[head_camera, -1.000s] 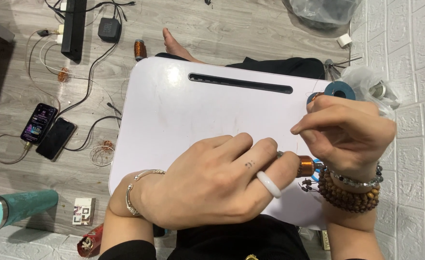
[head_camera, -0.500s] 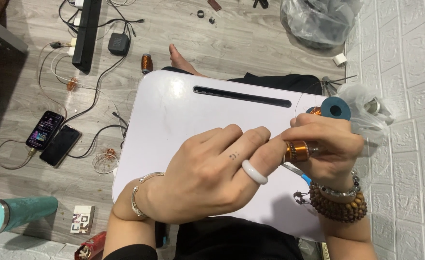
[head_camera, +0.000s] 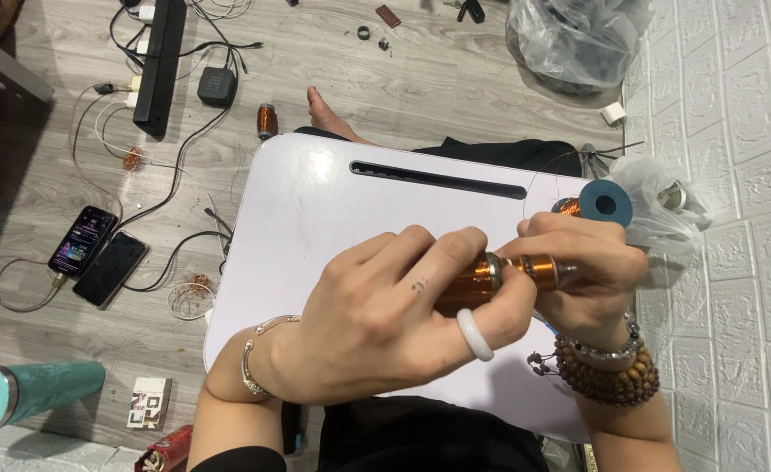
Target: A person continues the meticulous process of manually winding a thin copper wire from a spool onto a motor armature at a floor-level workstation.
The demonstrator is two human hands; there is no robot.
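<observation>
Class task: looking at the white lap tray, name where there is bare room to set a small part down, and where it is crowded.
Bare: the lap tray between its slot and the left hand. Crowded: the right edge, where the right hand and left hand grip a copper coil near a blue spool.

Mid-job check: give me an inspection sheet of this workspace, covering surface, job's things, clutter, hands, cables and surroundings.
Surface: white lap table with a long slot near its far edge; bare where visible.
Job's things: copper wire coil held across both hands; blue spool at the table's right edge.
Clutter: small copper coil on the floor, two phones, teal cylinder, clear plastic bag.
Hands: left hand wraps the coil; right hand pinches its other end.
Cables: black and white leads run from a power strip toward the phones.
Surroundings: grey wood-look floor, white brick-pattern wall on the right.
</observation>
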